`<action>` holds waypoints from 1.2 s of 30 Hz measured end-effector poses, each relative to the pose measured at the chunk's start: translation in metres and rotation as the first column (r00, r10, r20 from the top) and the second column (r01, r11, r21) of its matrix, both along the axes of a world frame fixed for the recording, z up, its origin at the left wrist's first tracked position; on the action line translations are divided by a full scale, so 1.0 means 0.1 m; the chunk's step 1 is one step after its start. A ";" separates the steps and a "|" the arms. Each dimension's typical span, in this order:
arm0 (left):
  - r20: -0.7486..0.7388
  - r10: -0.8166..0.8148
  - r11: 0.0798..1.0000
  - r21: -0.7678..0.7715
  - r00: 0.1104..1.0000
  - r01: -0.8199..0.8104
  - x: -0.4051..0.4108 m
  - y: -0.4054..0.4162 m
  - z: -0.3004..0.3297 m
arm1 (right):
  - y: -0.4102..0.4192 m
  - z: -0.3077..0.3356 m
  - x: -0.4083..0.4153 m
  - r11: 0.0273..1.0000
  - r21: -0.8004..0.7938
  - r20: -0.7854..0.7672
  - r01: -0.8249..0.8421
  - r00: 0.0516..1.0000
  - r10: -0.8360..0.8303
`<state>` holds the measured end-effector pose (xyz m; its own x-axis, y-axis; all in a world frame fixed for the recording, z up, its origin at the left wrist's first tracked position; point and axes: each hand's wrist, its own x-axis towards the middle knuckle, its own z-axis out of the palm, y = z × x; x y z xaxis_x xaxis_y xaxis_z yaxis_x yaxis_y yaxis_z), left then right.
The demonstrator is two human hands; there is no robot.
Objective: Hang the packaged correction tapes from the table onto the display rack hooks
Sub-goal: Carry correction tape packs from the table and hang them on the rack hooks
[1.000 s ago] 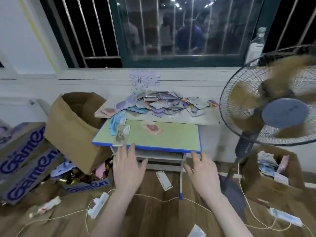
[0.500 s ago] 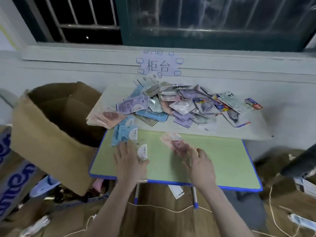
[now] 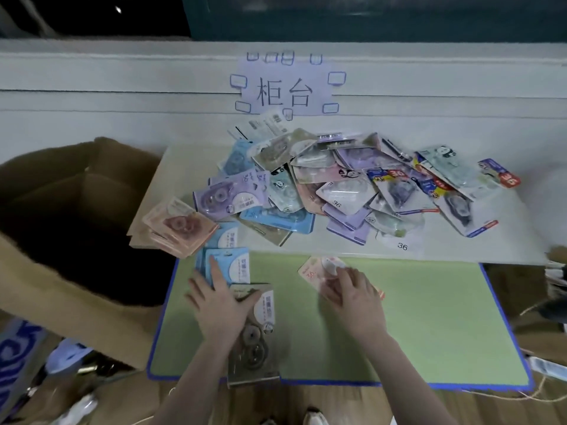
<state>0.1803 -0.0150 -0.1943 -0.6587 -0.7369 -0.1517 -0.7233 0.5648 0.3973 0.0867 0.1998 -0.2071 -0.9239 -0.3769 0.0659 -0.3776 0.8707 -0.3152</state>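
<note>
A heap of packaged correction tapes (image 3: 337,185) lies on a white board (image 3: 478,250) behind the green table (image 3: 429,317). My left hand (image 3: 217,305) lies with spread fingers on a small stack of blue packets (image 3: 228,265), its thumb across the top of a grey-brown packet (image 3: 254,338) that overhangs the table's front edge. My right hand (image 3: 351,299) rests palm down on a pink packet (image 3: 314,271) in the middle of the table, covering most of it. A stack of pink packets (image 3: 178,225) sits at the board's left corner. No display rack is in view.
A large open cardboard box (image 3: 76,225) stands close against the table's left side. A paper sign (image 3: 285,87) is taped to the wall above the heap. Cables and a power strip (image 3: 549,366) lie on the wooden floor at the right.
The view has closed in and tilted down onto the table. Both hands moved forward from the table's front edge onto the packets, the left onto the blue and grey ones, the right onto the pink one.
</note>
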 end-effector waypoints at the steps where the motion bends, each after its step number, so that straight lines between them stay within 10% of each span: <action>1: -0.011 0.018 1.000 0.002 1.000 -0.018 -0.04 -0.02 -0.01 | -0.02 0.01 -0.03 1.000 -0.020 0.000 0.000 1.000 0.000; 17: -0.158 0.225 0.974 0.010 0.961 -0.226 -0.35 -0.06 0.02 | -0.14 0.02 -0.31 0.997 0.029 0.080 0.074 0.994 -0.076; 36: -0.278 0.583 0.741 0.567 0.764 -0.360 -0.19 0.25 0.16 | 0.02 0.14 -0.02 0.945 0.076 0.332 0.317 0.886 -0.324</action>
